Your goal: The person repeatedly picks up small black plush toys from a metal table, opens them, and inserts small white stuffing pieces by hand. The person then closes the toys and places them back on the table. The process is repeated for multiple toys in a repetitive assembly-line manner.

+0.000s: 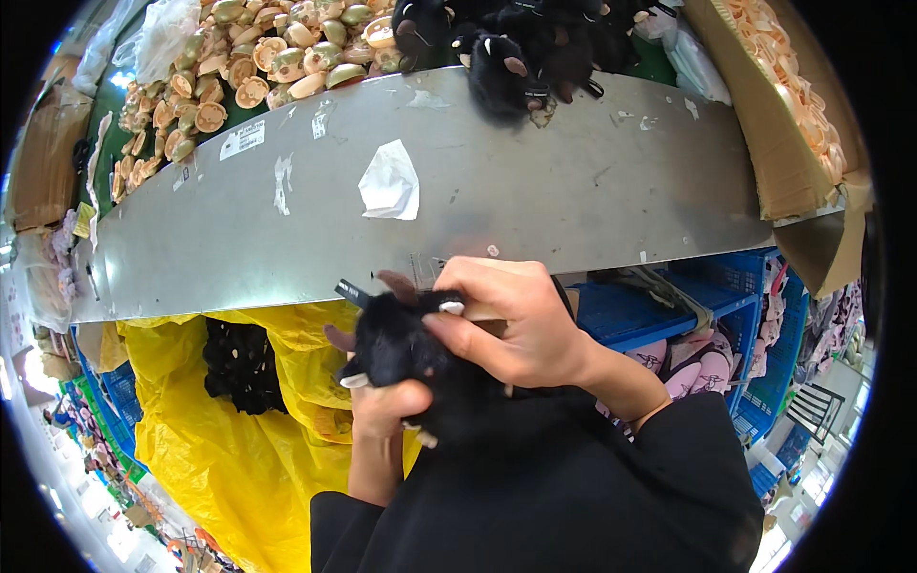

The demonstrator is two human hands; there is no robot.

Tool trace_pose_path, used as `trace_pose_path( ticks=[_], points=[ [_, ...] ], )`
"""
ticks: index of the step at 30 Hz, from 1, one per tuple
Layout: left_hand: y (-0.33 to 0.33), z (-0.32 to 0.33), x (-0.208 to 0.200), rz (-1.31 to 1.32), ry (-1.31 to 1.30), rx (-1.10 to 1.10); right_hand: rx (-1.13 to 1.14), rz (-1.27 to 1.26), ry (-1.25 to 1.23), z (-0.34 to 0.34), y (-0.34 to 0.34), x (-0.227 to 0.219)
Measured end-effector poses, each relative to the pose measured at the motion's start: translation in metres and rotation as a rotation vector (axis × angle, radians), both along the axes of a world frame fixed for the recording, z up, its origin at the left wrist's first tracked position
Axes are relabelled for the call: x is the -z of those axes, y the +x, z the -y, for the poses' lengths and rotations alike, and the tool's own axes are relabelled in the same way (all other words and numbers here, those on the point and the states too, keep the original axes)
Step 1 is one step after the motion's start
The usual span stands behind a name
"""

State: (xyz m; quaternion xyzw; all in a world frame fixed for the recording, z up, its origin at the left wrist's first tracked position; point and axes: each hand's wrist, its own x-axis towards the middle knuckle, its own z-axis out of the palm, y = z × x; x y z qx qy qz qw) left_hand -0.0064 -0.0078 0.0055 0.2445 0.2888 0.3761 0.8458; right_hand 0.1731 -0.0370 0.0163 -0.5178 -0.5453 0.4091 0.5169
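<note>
Close to my body, just off the near edge of the metal table, both hands hold a black plush toy (396, 339) with pinkish-brown ears, small white horn-like tips and a black tag. My left hand (387, 406) grips it from below, thumb pressed across its front. The thumb and fingers of my right hand (501, 325) pinch a white tip on the toy's upper right. The toy hides most of my left fingers. Several similar black plush toys (501, 72) lie heaped at the table's far edge.
A metal table (573, 181) spans the view, with a white paper scrap (390, 181) on it. Beige and green plastic parts (306, 57) are piled far left. A cardboard box (764, 105) of peach parts stands right. Below are a yellow bag (201, 449) and blue crates (621, 310).
</note>
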Motion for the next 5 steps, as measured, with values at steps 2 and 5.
trace_pose_path(
  ticks=[2,5],
  points=[
    [-0.003,-0.006,-0.008,-0.317,0.057,-0.02,0.088,-0.033,0.014,-0.001,-0.01,0.008],
    [0.013,-0.009,-0.014,-0.339,0.119,-0.19,0.059,-0.274,-0.096,0.008,-0.002,0.023]
  ],
)
